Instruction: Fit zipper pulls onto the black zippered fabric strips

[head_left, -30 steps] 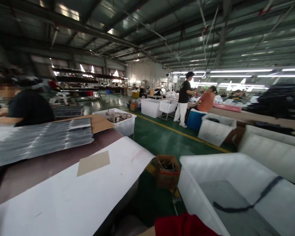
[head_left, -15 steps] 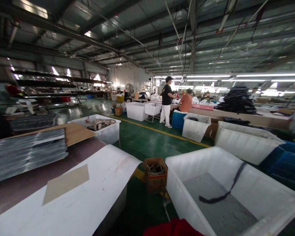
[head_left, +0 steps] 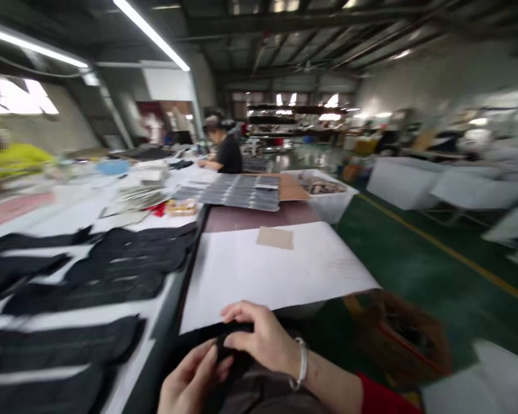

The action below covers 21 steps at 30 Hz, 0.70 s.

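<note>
**Desk:** What are you seeing in the head view?

**Operator:** From my remote post, I am seeing the left hand (head_left: 192,379) and the right hand (head_left: 263,339) meeting at six o'clock, with a piece of black cloth (head_left: 235,329) lying between them. The left is pinching it between thumb and fingertips. The right, a pale bracelet (head_left: 303,362) circling its wrist, is curling thumb and fingers around it, the cloth filling the narrow gap.

**Desk:** How are you judging its handling?

**Operator:** I am reading it as light, soft and limp, probably neither slippery nor fragile. I am favouring a pinch at two points along the edge, since one point is inviting sag. The hands are hiding its full outline from me.

**Desk:** And around it?

**Operator:** Dark pieces (head_left: 129,244) are lying on a white tabletop (head_left: 64,319) at eight o'clock. A white sheet (head_left: 242,276) bearing a tan card (head_left: 275,238) is stretching just beyond the hands. At eleven, a co-worker (head_left: 229,155) is leaning forward; at four, a cardboard box (head_left: 429,345) is showing blurred.
</note>
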### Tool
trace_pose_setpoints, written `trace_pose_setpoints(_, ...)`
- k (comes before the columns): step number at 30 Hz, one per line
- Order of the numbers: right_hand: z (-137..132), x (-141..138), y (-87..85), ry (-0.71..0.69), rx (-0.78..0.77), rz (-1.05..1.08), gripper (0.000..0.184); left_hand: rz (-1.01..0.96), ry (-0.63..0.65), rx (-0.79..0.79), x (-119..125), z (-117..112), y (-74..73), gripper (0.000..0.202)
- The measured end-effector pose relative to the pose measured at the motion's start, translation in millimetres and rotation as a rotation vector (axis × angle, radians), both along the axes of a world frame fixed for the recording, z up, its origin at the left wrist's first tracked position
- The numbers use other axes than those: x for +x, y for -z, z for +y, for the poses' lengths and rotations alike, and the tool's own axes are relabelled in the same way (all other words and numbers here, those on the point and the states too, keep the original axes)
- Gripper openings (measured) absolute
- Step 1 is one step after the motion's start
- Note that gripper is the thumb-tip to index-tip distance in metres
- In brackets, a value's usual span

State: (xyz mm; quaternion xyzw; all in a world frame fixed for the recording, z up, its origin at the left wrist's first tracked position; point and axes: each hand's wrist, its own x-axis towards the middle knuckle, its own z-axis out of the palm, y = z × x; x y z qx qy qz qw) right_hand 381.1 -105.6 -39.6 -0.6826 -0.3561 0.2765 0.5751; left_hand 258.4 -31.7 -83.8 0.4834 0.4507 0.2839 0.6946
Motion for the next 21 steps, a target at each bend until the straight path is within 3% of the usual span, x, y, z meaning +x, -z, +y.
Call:
trace_pose_setpoints(1,0.5,1.4,-2.8,-0.027,0.031,-0.035,0.024,-0.083,0.110,-0.073,-8.2,5.6,-2.5,0.054)
trace_pose_setpoints(2,1.6,3.2,-3.9,-0.063,0.058,-0.065,0.025,-0.138,0.141,-0.102,-14.7,10.4,-5.3,0.053)
trace_pose_setpoints(6,6.9,0.5,2.7,-0.163,0.183,-0.224,0.026,-0.242,0.078,-0.139,-27.4,17.9,-14.9,0.042)
trace_pose_setpoints(10,12.5,-10.3,8.4,-0.168,0.242,-0.330,0.021,-0.271,0.083,-0.134,-33.8,15.2,-17.8,0.035)
trace_pose_setpoints(21,22.5,-21.4,-2.0,-0.338,0.212,-0.309,0.018,-0.311,0.092,-0.106,-50.0,10.6,-27.0,0.030)
